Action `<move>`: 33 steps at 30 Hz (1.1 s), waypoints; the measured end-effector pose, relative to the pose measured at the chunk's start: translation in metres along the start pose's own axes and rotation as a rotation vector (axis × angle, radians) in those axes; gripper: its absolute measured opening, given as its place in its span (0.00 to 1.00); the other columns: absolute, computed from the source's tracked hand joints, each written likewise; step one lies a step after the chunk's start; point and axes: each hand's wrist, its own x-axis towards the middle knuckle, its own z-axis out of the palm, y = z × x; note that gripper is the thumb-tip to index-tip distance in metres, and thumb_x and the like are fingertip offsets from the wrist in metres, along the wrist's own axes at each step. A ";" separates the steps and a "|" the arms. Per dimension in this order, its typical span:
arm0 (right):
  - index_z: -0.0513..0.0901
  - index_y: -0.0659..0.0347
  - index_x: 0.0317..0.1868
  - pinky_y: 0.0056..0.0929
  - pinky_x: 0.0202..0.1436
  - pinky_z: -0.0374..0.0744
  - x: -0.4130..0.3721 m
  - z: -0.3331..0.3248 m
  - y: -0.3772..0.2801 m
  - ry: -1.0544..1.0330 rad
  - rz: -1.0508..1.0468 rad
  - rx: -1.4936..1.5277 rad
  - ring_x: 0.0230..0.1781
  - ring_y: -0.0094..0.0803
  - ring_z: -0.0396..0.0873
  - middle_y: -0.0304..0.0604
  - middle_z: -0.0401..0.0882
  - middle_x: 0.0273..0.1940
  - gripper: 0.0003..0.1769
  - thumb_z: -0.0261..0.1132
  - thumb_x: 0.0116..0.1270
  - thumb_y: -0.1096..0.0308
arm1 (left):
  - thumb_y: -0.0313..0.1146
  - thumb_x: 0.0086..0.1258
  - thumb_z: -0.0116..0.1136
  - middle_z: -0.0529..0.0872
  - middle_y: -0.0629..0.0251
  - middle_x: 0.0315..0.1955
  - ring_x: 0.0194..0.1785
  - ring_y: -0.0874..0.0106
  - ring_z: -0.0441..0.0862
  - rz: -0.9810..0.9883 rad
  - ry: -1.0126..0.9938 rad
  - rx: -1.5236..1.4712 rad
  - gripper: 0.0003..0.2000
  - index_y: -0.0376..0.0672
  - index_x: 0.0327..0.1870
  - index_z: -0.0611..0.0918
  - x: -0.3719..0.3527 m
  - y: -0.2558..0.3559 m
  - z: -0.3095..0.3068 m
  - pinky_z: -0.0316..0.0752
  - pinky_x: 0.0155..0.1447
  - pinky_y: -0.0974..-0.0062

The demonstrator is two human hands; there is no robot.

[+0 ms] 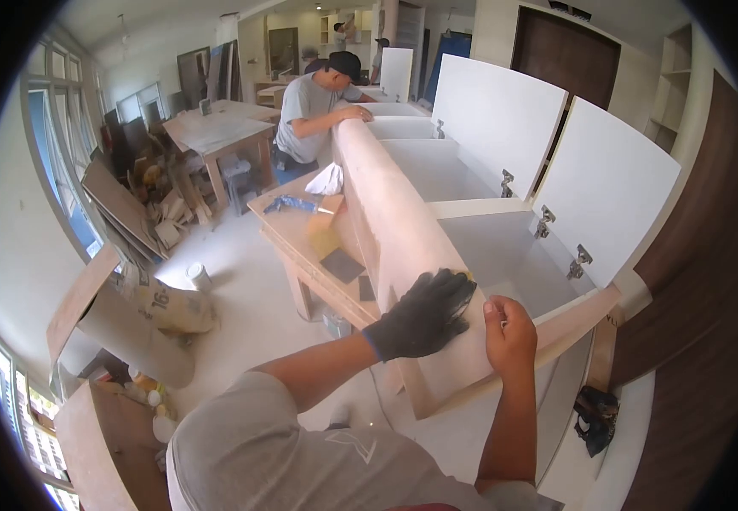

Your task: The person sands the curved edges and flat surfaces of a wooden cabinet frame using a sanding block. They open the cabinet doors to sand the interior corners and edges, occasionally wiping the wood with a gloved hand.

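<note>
The room was a cluttered joinery shop with a pale dusty floor (250, 307), stacked offcuts (131, 204) under the windows and a workbench (301, 247) strewn with small bits. A long unpainted cabinet (437, 170) lay on its back across that bench, its white doors (607, 183) standing open on metal hinges (579, 260). At the far end a co-worker (309, 111) leaned over it with one hand on its rim.

In the head view, the black-gloved left hand (424, 313) lay flat and spread on the near end of the cabinet's bare side panel (403, 230), palm pressed down and nothing clenched. A yellow sliver (469, 275) showed past its fingertips; whether it was an abrasive sheet under the palm could not be told. The bare right hand (509, 334) gripped the same panel just beside it, fingers curled over the top edge.

The work looked like rubbing down the raw face. Done well, it would call for even pressure through the whole palm and strokes running along the panel's length. The right hand should brace the edge firmly, and both hands should stay clear of the sharp corner.
</note>
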 end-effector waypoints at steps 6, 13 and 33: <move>0.88 0.66 0.57 0.43 0.55 0.84 -0.006 0.001 -0.002 -0.005 0.012 0.026 0.48 0.49 0.89 0.55 0.91 0.50 0.21 0.68 0.81 0.55 | 0.43 0.79 0.64 0.78 0.45 0.72 0.75 0.46 0.73 -0.043 -0.205 -0.002 0.28 0.34 0.73 0.77 0.039 -0.016 0.010 0.63 0.79 0.49; 0.88 0.66 0.57 0.45 0.55 0.84 -0.005 -0.001 -0.002 -0.008 -0.026 -0.040 0.48 0.51 0.89 0.55 0.91 0.50 0.21 0.69 0.80 0.55 | 0.42 0.79 0.64 0.81 0.49 0.68 0.74 0.50 0.73 0.010 -0.069 -0.046 0.27 0.36 0.72 0.78 0.014 -0.003 0.007 0.62 0.80 0.47; 0.85 0.68 0.65 0.46 0.60 0.83 -0.008 0.000 0.000 0.062 0.036 0.036 0.54 0.54 0.88 0.59 0.89 0.57 0.27 0.63 0.84 0.51 | 0.40 0.73 0.69 0.81 0.49 0.64 0.70 0.48 0.74 0.068 0.003 -0.076 0.28 0.37 0.70 0.77 -0.006 0.015 0.010 0.65 0.75 0.47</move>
